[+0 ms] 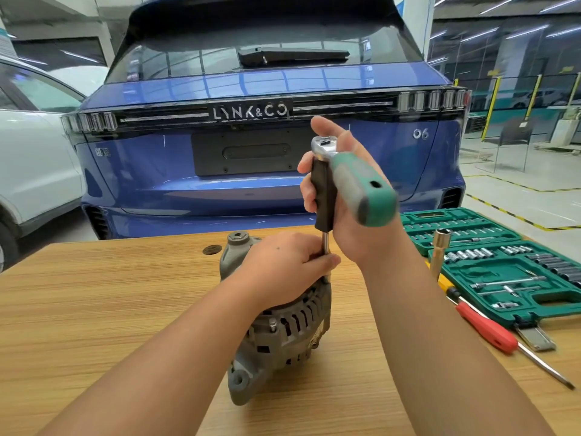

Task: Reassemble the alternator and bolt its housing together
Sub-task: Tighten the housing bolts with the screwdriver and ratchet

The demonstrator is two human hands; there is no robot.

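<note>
Alternator (283, 322), a grey cast-metal housing with slotted vents, stands on the pale wood-grain table (94, 309) just below the middle of the view, one mounting ear at 6 o'clock, a second ear at 12. The left hand (283, 265) lies over its top, fingers curled round the thin steel shank of the black-handled extension driver (323, 196) where it meets the housing rim. The right hand (352, 215) wraps that black handle upright, and a chrome ratchet with a green and grey grip (361, 187) sits on its top, grip pointing toward 4 o'clock.

I judge a housing bolt is being run down. The tall stack of tools gives leverage sideways: if the shank leans, the socket could ride off the bolt head and round it, or the alternator could tip on its ear. The bolt itself is hidden under the left hand, so its seating cannot be told.

Room to swing is good toward 9 o'clock, where the table is bare. At 3 o'clock lie an open green socket case (503, 269), a brass-coloured deep socket (440, 250) and a red-handled screwdriver (490, 328), all near the right forearm; a blue car (251, 89) stands at 12, beyond the far table edge
</note>
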